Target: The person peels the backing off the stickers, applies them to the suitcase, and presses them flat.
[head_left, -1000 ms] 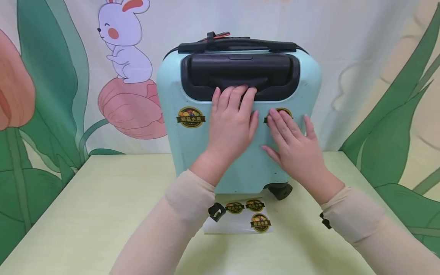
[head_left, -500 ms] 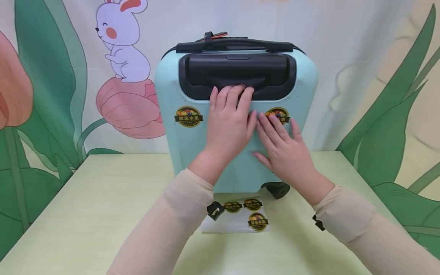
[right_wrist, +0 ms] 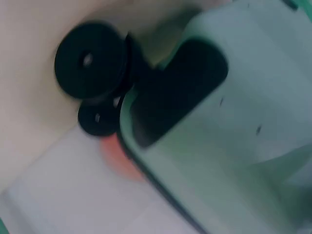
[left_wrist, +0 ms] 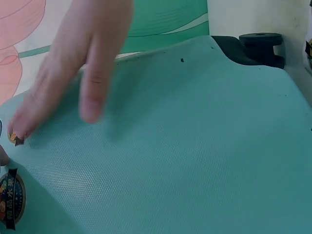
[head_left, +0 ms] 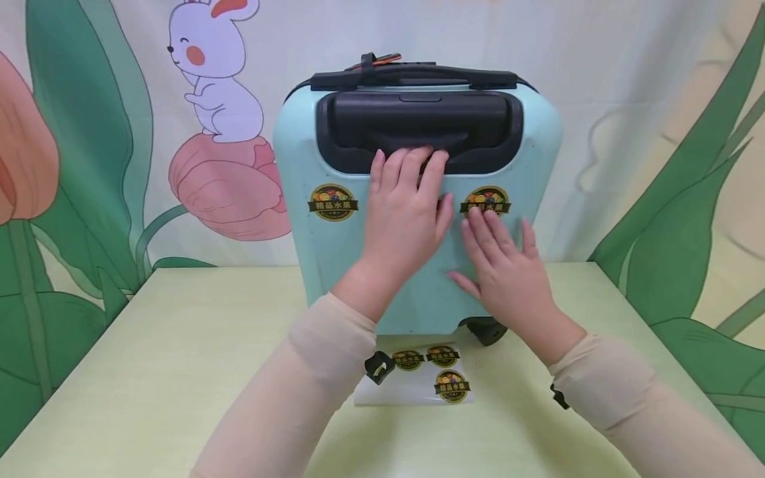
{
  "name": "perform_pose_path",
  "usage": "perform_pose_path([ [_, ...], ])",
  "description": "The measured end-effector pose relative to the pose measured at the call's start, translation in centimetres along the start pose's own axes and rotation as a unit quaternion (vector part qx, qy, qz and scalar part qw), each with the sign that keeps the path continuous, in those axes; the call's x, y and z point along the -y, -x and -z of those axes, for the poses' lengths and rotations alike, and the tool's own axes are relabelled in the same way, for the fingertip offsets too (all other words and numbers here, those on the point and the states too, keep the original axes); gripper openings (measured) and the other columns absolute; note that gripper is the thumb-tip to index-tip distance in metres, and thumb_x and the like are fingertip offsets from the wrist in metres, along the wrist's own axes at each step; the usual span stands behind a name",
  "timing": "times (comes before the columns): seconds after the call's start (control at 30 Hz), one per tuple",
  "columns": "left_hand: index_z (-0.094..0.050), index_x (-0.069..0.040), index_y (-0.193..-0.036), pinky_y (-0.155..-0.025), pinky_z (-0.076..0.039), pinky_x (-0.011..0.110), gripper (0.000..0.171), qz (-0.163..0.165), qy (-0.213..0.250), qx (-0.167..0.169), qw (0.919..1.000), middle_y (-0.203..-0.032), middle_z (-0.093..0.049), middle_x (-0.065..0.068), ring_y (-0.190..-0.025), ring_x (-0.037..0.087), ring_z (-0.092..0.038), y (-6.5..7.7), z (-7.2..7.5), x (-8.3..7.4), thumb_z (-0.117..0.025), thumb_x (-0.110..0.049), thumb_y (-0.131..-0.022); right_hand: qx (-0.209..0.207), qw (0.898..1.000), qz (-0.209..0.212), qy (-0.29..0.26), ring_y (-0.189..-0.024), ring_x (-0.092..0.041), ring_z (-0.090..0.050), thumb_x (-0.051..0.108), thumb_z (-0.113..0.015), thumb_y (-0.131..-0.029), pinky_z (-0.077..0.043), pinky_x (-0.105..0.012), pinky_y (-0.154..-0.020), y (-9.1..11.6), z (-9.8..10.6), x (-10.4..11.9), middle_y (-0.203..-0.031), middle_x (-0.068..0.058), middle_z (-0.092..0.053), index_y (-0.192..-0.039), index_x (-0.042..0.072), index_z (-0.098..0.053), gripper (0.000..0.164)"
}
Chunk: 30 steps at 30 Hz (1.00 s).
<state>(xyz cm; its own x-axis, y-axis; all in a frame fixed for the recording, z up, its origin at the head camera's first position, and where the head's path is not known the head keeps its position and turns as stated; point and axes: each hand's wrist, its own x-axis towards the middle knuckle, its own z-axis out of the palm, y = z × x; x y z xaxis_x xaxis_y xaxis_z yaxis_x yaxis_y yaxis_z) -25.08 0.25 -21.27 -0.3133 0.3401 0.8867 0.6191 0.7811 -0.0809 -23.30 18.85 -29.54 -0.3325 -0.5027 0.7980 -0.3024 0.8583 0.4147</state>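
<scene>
A mint-green suitcase (head_left: 406, 299) stands upright with its black handle recess (head_left: 484, 159) towards me. My left hand (head_left: 400, 206) rests on its front, fingertips at the recess's lower edge. One round fruit sticker (head_left: 333, 202) is on the left of the shell. My right hand (head_left: 510, 269) lies with fairly straight fingers on the shell, fingertips over the lower part of the right sticker (head_left: 487, 194). A third sticker (left_wrist: 13, 200) shows in the left wrist view, mostly hidden under my left hand in the head view. In that wrist view my right hand (left_wrist: 73, 63) is blurred.
A white sticker sheet (head_left: 406, 393) with several fruit stickers lies on the pale table (head_left: 227, 352) before the suitcase. A black suitcase wheel (head_left: 487, 330) shows at its lower right. Behind hangs a cloth backdrop (head_left: 627, 79) printed with a rabbit and plants.
My right hand has slid from over the right sticker, first left and then down, uncovering most of it. My left hand keeps its place on the suitcase.
</scene>
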Motion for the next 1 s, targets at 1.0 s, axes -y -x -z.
perform_pose_path([
  [1.0,-0.045,-0.008,-0.138,-0.110,-0.014,0.048,0.050,-0.026,0.039,0.032,0.9984,-0.144,-0.038,0.010,-0.137,0.025,-0.023,1.1,0.7,0.3,-0.052,-0.025,-0.091,0.055,0.997,-0.011,-0.045,-0.137,-0.027,-0.024,0.051,-0.022,-0.099,-0.021,-0.059,-0.103,3.7,2.6,-1.2,-0.151,-0.012,-0.024,-0.139,-0.002,-0.038,0.069],
])
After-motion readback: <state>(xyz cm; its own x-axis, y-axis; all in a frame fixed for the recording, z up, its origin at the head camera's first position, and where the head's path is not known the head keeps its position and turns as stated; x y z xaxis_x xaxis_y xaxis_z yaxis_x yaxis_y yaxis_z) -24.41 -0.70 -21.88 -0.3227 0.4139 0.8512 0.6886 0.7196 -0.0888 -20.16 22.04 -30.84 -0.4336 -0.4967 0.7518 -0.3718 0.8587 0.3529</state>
